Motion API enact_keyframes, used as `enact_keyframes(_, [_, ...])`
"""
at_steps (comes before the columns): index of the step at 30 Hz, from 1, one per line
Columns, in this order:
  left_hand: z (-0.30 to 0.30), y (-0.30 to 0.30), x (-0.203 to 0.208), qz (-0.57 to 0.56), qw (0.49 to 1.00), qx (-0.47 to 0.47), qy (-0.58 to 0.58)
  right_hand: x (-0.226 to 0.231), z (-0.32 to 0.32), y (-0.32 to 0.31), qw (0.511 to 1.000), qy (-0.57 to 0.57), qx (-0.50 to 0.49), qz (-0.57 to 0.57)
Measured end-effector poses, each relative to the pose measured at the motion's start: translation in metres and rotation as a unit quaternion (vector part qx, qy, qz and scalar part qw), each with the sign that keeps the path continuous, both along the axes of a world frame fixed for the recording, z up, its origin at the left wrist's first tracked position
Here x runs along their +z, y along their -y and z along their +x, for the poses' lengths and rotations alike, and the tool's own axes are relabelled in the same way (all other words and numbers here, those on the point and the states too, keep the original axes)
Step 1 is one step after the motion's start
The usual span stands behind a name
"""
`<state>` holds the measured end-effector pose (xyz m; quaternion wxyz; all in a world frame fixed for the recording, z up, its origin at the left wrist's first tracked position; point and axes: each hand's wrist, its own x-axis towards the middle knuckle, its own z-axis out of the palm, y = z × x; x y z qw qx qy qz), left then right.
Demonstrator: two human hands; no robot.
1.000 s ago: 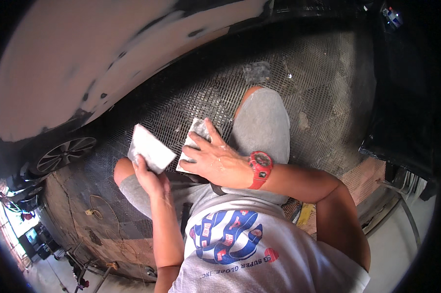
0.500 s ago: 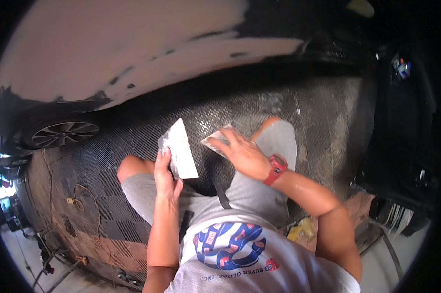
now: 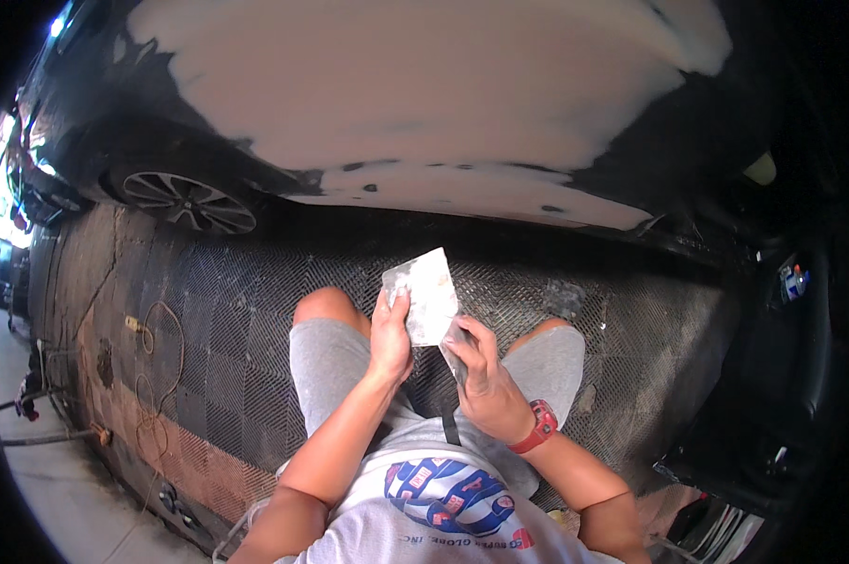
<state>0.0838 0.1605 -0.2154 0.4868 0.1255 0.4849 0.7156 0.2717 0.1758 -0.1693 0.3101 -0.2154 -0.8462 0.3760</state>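
In the head view, a left hand point(image 3: 390, 340) gripped a smudged white board point(image 3: 429, 293) above a dark grated floor point(image 3: 246, 282) while the right hand point(image 3: 486, 378) clasped a thin grey piece point(image 3: 451, 361), largely covered by its grip, near the board's lower right corner, any contact between them unclear.

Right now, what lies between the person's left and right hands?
In the head view, the pale flat piece, held by the left hand, and the grey piece, held by the right hand, lie there; whether the pieces touch is unclear.
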Motion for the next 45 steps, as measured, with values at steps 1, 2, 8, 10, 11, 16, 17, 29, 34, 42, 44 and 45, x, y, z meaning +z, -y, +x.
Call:
enact_keyframes(1, [0.001,-0.001,0.004,0.007,1.0,0.01,0.012,-0.014,0.002,0.002,0.999,0.037,-0.016,0.018])
enact_keyframes(2, [0.002,0.0,0.011,0.013,0.999,0.021,0.023,-0.031,0.009,-0.001,0.996,0.073,-0.031,0.035])
enact_keyframes(8, [-0.013,0.012,-0.004,-0.067,0.975,-0.135,-0.162,-0.013,0.038,-0.066,0.963,0.183,-0.154,0.122])
enact_keyframes(10, [0.006,0.016,0.021,-0.078,0.942,-0.195,-0.262,0.025,0.02,-0.066,0.946,0.237,-0.164,0.146])
enact_keyframes(11, [0.012,0.015,0.014,-0.067,0.955,-0.15,-0.246,0.02,0.015,-0.06,0.948,0.238,-0.137,0.163])
enact_keyframes(16, [0.019,0.023,0.0,-0.129,0.937,0.051,-0.322,-0.009,0.019,-0.038,0.969,0.188,0.044,0.151])
enact_keyframes(17, [0.019,0.029,-0.007,-0.131,0.942,0.088,-0.295,-0.009,0.025,-0.042,0.965,0.206,0.068,0.149])
enact_keyframes(29, [0.035,0.027,0.015,-0.058,0.99,0.116,0.046,-0.033,0.021,-0.073,0.987,0.044,0.154,0.028])
enact_keyframes(34, [0.007,0.039,0.021,-0.08,0.986,0.142,0.039,-0.056,0.015,-0.104,0.937,0.263,0.085,0.215])
enact_keyframes(42, [-0.08,0.023,0.001,-0.037,0.976,0.171,-0.126,0.017,-0.055,-0.094,0.963,0.19,-0.055,0.181])
enact_keyframes(44, [-0.097,0.018,-0.007,-0.056,0.968,0.146,-0.198,0.024,-0.082,-0.086,0.963,0.186,-0.066,0.182])
enact_keyframes(45, [-0.107,0.018,-0.013,-0.076,0.956,0.125,-0.253,0.025,-0.095,-0.081,0.962,0.188,-0.072,0.183])
